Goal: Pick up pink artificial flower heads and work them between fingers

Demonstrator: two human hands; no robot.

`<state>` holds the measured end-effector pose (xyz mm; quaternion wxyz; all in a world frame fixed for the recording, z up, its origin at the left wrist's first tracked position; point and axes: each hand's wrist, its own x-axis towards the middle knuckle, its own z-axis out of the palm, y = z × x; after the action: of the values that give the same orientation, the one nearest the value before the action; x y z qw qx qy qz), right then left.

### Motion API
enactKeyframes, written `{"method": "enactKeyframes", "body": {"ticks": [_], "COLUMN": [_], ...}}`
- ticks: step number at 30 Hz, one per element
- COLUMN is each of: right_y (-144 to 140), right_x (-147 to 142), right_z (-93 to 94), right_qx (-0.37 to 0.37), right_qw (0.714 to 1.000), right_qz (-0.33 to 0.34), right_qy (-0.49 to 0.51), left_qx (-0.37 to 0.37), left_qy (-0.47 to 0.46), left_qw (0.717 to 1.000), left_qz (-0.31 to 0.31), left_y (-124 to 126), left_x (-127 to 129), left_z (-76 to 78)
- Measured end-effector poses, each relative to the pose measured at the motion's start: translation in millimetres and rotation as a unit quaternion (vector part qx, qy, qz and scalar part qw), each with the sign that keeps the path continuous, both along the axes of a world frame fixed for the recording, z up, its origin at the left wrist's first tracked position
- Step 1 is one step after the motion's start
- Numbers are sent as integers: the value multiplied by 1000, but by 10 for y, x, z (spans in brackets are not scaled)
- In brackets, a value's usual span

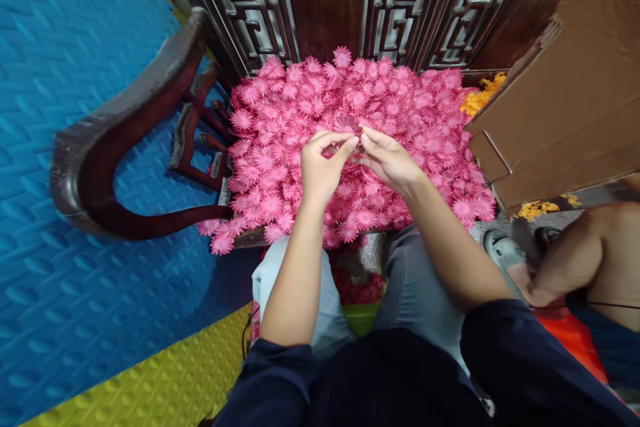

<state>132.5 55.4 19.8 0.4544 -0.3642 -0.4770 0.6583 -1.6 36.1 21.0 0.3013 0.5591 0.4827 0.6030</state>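
Handling a pink artificial flower (346,123) seems the step in hand: the left hand (321,163) pinches it above a heap of matching blossoms (273,147); whether the right hand (393,161), just beside, grips it, I cannot tell. Next calls for delicate fingering, probably.

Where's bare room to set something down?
Blue textured mat, left of the curved wooden armrest; yellow mat, below the blue, left of the jeans. Crowded: pink flowers heaped between armrest, carved wooden panel and cardboard; left hand and right hand are over the heap.
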Motion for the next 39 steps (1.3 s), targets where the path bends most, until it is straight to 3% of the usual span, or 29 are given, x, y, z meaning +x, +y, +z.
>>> {"method": "enactKeyframes", "body": {"ticks": [8,27,39], "right_y": [15,120,95], "right_x": [10,-4,-3], "right_z": [-48,-189,-155], "right_qx": [35,49,84], "right_qw": [999,999,995], "right_qz": [12,-7,-19], "right_qy": [-9,-15,-58], "left_qx": [-1,-2,-20], "left_qy": [-26,34,-87], "left_qw": [1000,999,995], "left_qz": [0,17,-33], "left_y": [2,16,-12], "left_x": [5,45,99], "left_z": [-24,-78,-73]}}
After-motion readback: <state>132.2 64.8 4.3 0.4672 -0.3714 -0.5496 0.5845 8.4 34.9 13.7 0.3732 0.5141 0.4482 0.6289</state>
